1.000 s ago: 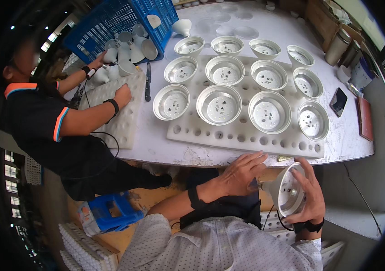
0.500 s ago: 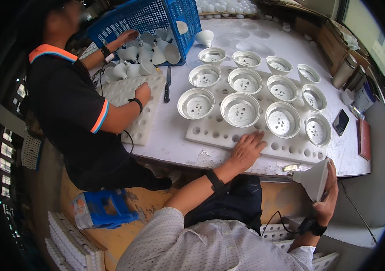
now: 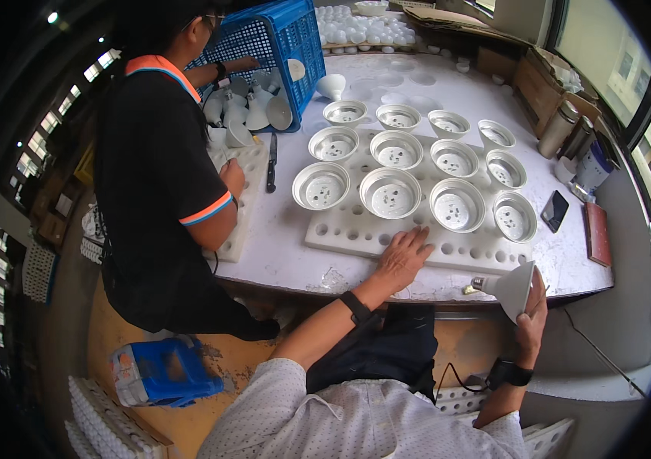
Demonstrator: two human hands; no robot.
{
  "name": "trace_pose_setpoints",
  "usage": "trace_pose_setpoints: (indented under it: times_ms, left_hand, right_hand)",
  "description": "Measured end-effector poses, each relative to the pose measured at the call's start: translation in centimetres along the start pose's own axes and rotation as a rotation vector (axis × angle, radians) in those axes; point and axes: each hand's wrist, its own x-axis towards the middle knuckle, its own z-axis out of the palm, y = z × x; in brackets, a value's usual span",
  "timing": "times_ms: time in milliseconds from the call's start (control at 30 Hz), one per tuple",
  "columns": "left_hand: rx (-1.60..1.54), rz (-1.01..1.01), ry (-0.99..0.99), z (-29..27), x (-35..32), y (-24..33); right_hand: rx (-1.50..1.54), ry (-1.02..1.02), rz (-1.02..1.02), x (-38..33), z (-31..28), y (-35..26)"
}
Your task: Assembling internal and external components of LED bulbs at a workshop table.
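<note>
My right hand (image 3: 530, 315) grips a white cone-shaped lamp housing (image 3: 510, 288) just below the table's near edge, its narrow metal end pointing left. My left hand (image 3: 404, 257) lies flat, fingers spread, on the near edge of a white foam tray (image 3: 356, 236) full of round holes. Several shiny bowl-shaped reflectors (image 3: 390, 192) sit in the tray in rows. My white sleeves fill the lower part of the view.
A person in a black shirt (image 3: 155, 183) works at the table's left beside a second foam tray (image 3: 244, 200) and a blue crate (image 3: 279, 42) of white housings. A phone (image 3: 555, 210), a metal flask (image 3: 555, 128) and cardboard boxes (image 3: 547, 84) are at right. A blue container (image 3: 161, 372) lies on the floor.
My view has swung left and pulled back. My right hand has carried the housing from my lap up to the table's edge. My left hand has moved onto the foam tray.
</note>
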Motion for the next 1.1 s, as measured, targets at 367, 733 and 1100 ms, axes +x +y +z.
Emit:
trace_pose_setpoints:
  times_ms: [367, 733, 1100]
  left_hand:
    - [-0.113, 0.017, -0.148, -2.4, 1.3, 0.3]
    - [-0.135, 0.115, -0.188, -0.4, 3.3, -0.8]
    - [-0.091, 0.174, -0.103, 1.4, 1.1, -3.6]
  right_hand:
    - [0.193, 0.232, -0.039, 2.4, -5.3, 4.7]
    - [0.187, 0.376, -0.039, 0.8, -4.8, 8.0]
    - [0.578, 0.704, 0.092, -4.7, -0.6, 14.0]
